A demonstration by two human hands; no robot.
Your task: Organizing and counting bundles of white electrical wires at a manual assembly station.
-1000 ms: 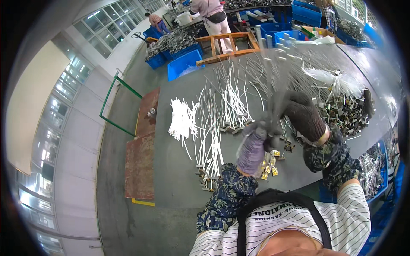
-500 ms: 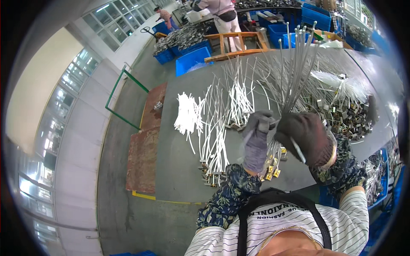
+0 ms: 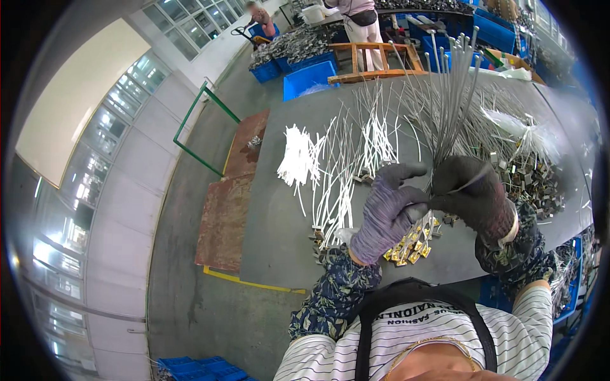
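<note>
A tall bundle of thin grey wires (image 3: 445, 120) with small pale tips rises from my gloved right hand (image 3: 473, 193), whose fingers are closed around its lower part. My left hand (image 3: 391, 213), in a purple-grey glove, meets it from the left. Its index finger is raised, while other fingers and the thumb pinch together beside the right fingers; what they hold is hidden. Below the hands, several small gold-coloured metal pieces (image 3: 416, 246) lie over the grey table (image 3: 279, 247). Left of my left hand lie wires with white sleeves (image 3: 340, 203) and dark end blocks.
A stack of white tubes (image 3: 297, 155) lies at the table's left. On the right are a heap of wires with block ends (image 3: 524, 181) and clear plastic film (image 3: 524, 130). A wooden frame (image 3: 375, 60), blue bins (image 3: 308, 79) and two other people stand beyond the far edge.
My left hand has turned, and its index finger is now lifted away from the others. A white strip that stuck out below my right hand no longer shows. The whole view has shifted slightly.
</note>
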